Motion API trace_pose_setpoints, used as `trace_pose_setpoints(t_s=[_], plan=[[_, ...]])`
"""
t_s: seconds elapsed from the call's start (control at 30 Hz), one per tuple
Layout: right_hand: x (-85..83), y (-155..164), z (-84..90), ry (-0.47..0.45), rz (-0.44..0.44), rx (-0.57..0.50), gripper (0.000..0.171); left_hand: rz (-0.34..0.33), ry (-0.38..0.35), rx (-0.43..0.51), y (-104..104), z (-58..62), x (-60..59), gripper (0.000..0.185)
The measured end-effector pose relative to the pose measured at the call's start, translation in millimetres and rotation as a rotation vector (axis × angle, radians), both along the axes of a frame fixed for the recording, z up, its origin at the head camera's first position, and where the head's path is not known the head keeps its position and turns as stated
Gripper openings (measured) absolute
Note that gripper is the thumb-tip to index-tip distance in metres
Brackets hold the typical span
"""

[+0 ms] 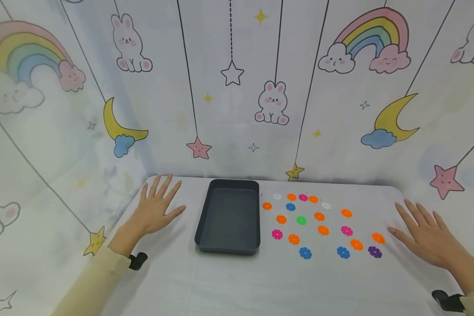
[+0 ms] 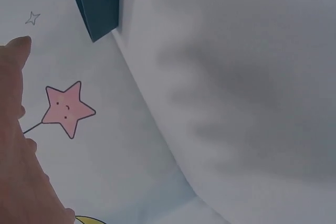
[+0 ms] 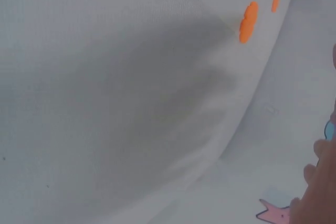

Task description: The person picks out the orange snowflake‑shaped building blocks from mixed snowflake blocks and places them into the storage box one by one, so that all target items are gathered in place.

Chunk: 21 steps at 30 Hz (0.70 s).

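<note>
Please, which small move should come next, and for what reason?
Probably the right hand should reach to the orange disc and pinch it. This hand is open and holds nothing, that disc lies nearest to its thumb, and the other discs also lie outside the dark tray.

Playroom-like, by its cartoon-printed drapes point(image 1: 229, 116)

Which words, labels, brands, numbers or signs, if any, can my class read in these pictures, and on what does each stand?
None: no text can be read in any view.
The dark tray and flower-shaped pieces show no lettering.
The backdrop has only drawings, such as rabbits, rainbows and stars.
The black wrist devices show no readable marking.
</note>
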State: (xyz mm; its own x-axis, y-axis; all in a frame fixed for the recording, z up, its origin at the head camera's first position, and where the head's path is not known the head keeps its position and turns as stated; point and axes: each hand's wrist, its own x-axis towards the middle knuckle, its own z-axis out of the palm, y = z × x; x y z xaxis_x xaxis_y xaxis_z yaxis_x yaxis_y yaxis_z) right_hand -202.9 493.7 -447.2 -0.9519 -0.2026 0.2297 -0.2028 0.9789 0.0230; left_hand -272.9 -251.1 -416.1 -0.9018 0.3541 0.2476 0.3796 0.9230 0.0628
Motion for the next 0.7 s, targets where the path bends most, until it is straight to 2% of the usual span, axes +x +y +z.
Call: trace_pose_setpoints(t_s=[0.17,0.3,0.5,0.7], plan=[[3.1,-3,-5.9,0.004,0.043,-0.092,0.099,-0.024,0.004,0.065,2,-3.3,2.9,0.086],[4.6,-7,-2.4,-0.061,0.047,-0.183,0.099,-0.046,-0.004,0.133,5,-10.6,5.1,0.086],[6.1,-9,-0.4,-0.198,-0.004,-0.283,0.099,-0.063,-0.069,0.285,13,-20.3,9.0,0.088],[4.5,-14,2.9,-0.207,0.01,-0.356,0.089,-0.09,-0.12,0.436,18,-20.8,10.9,0.088]])
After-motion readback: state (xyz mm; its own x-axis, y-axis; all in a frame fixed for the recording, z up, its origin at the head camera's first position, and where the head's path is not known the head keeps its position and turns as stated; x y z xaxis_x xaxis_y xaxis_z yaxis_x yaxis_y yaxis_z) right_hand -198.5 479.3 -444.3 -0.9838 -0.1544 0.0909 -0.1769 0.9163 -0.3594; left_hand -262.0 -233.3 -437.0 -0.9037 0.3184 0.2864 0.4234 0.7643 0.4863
